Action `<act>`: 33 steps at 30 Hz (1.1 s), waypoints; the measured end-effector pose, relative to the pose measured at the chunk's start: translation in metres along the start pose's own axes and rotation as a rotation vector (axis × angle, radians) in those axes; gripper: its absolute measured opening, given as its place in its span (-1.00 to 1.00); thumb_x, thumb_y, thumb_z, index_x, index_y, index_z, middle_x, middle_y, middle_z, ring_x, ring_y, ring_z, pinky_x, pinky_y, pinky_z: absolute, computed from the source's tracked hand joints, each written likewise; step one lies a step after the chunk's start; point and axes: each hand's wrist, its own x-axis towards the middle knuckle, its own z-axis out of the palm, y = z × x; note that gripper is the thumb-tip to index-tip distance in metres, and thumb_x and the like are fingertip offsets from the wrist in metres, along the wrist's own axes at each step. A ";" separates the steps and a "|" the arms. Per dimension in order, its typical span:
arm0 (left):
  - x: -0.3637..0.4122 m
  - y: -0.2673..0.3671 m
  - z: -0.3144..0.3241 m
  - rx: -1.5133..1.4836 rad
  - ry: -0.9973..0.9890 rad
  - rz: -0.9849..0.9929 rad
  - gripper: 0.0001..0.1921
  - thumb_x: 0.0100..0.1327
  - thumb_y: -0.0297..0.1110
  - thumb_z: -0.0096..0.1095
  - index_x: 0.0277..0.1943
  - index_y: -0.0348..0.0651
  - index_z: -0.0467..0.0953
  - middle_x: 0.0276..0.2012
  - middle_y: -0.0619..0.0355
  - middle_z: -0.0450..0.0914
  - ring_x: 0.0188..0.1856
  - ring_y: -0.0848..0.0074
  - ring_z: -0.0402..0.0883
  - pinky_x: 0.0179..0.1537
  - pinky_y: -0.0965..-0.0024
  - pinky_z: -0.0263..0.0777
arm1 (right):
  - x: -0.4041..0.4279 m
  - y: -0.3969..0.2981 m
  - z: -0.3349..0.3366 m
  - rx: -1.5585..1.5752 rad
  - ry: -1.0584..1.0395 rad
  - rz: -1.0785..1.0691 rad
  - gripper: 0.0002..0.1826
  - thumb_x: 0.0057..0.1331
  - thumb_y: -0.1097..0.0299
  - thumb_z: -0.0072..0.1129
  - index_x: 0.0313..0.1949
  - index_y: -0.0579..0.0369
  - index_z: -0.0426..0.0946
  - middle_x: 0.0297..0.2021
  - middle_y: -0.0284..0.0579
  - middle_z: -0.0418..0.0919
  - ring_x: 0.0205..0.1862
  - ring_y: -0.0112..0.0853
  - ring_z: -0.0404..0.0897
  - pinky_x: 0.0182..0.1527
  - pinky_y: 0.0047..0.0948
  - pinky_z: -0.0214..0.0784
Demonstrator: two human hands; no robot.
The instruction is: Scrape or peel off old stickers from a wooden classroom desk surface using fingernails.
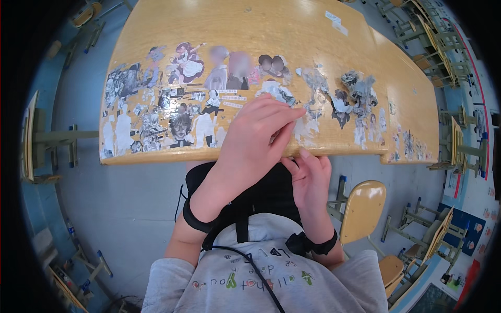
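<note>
My left hand [258, 131] is over the front part of a wooden desk [250, 23], its fingers bent and close together. Its fingertips are at a patch of torn sticker residue [307, 129]; whether they pinch anything is hidden. A partly peeled sticker [276, 92] lies just beyond its knuckles. My right hand [312, 174] is at the desk's front edge [332, 150], thumb against the edge and fingers curled; I cannot tell whether it grips anything. Black-and-white character stickers [180, 127] cover the desk left of my hands. Crumpled, torn stickers [358, 90] lie to the right.
A second desk [411, 98] adjoins on the right. A wooden chair [362, 211] stands right of my seat, with more chairs and desks along both sides. A black cable [260, 266] runs down my grey shirt. A black item [254, 199] covers my lap.
</note>
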 end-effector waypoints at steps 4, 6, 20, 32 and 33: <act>-0.001 -0.001 0.000 0.002 0.013 0.004 -0.76 0.14 -0.56 0.21 -0.11 -0.20 0.62 -0.30 0.05 0.66 -0.23 0.27 0.63 0.13 0.21 0.37 | 0.002 0.004 0.001 -0.074 -0.006 -0.053 -0.66 0.33 0.52 -0.03 0.08 0.36 0.29 0.02 0.06 0.48 -0.02 -0.29 0.58 -0.07 -0.33 0.58; -0.001 -0.001 0.001 0.006 0.011 0.004 -0.77 0.14 -0.56 0.21 -0.12 -0.20 0.62 -0.31 0.05 0.66 -0.23 0.28 0.64 0.13 0.22 0.37 | 0.002 0.005 0.002 -0.072 -0.013 -0.063 -0.68 0.33 0.52 -0.02 0.06 0.35 0.30 -0.01 0.03 0.50 -0.05 -0.31 0.60 -0.09 -0.34 0.59; -0.001 0.004 -0.001 0.002 -0.020 -0.036 -0.77 0.06 -0.59 0.27 -0.17 -0.21 0.65 -0.37 0.09 0.65 -0.29 0.33 0.60 -0.15 0.36 0.48 | 0.006 0.008 0.012 -0.058 0.066 -0.069 -0.67 0.31 0.51 0.03 0.06 0.31 0.34 -0.05 -0.02 0.54 -0.11 -0.37 0.62 -0.21 -0.38 0.61; -0.004 0.010 -0.004 0.100 -0.133 0.035 -0.62 -0.04 -0.54 0.38 -0.07 -0.14 0.64 -0.40 0.20 0.66 -0.21 0.40 0.54 -0.14 0.39 0.43 | -0.005 -0.051 -0.019 -0.594 -0.268 0.422 -0.68 0.29 0.48 0.14 0.01 0.28 0.35 -0.16 -0.03 0.55 -0.24 -0.37 0.64 -0.24 -0.49 0.57; -0.005 0.010 -0.003 0.078 -0.132 -0.009 -0.62 -0.02 -0.53 0.36 -0.06 -0.12 0.62 -0.41 0.24 0.65 -0.19 0.40 0.53 -0.09 0.37 0.39 | -0.006 -0.058 -0.023 -0.587 -0.277 0.424 -0.68 0.29 0.48 0.14 0.01 0.28 0.35 -0.16 -0.03 0.55 -0.24 -0.37 0.64 -0.24 -0.49 0.57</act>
